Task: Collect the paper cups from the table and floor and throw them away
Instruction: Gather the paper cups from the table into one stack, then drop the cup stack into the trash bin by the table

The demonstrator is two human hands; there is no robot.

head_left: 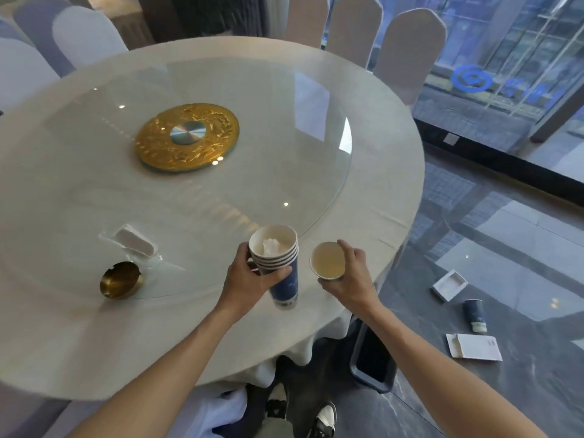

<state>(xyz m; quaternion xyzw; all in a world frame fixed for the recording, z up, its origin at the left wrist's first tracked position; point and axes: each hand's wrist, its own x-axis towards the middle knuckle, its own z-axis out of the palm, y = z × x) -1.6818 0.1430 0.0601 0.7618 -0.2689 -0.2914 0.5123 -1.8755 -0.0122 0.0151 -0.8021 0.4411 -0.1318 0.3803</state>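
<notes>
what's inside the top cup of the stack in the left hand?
The top cup of the stack, held by the left hand, shows a crumpled white wad, likely tissue. The wad covers the cup's bottom, so any liquid there is hidden, as are the lower cups' insides.

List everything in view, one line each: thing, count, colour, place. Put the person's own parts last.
stack of paper cups: about five nested, blue with white insides, in the left hand, crumpled tissue in the top one
single paper cup: one, cream inside, in the right hand
fallen paper cup: one, dark blue, on the floor at right
round table: one, white cloth, glass turntable on top
gold disc: one, gold with a silver hub, table centre
ashtray: one, gold, near left of table
tissue holder: one, clear with white contents, behind the ashtray
flat boxes: two, white, on the floor
chairs: several, covered, around the table
bin: one, dark, under the table edge
left hand: one, gripping the stack
right hand: one, gripping the single cup
shoes: two, black and white, bottom edge
</notes>
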